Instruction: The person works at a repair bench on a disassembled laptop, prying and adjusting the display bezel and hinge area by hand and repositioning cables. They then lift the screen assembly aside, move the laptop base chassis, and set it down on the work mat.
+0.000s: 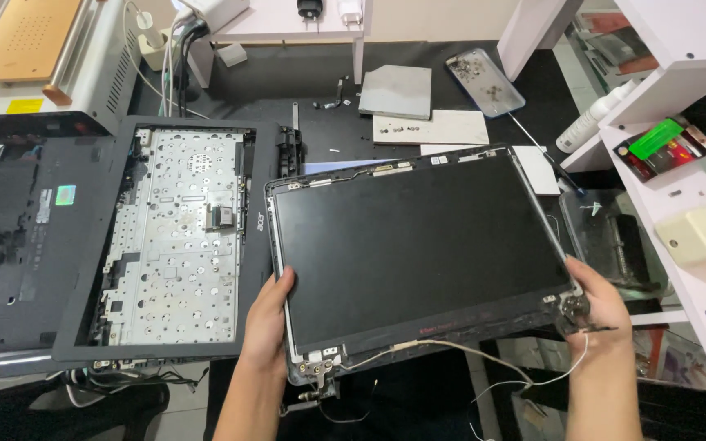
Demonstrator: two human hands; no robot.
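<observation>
With my left hand (267, 314) and right hand (598, 298) each closed on a lower corner of the laptop screen assembly (418, 253), lifted above the bench, I'd grip only the frame, level, clear of the dangling cables (484, 355).

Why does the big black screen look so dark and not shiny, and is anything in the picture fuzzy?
In the head view, the laptop screen panel, held by the left hand and right hand, looks matte with almost no glare; the light is soft and even, with faint shadows; the middle is sharp, while the white shelf and the beige socket at the right edge look stretched and slightly soft.
</observation>
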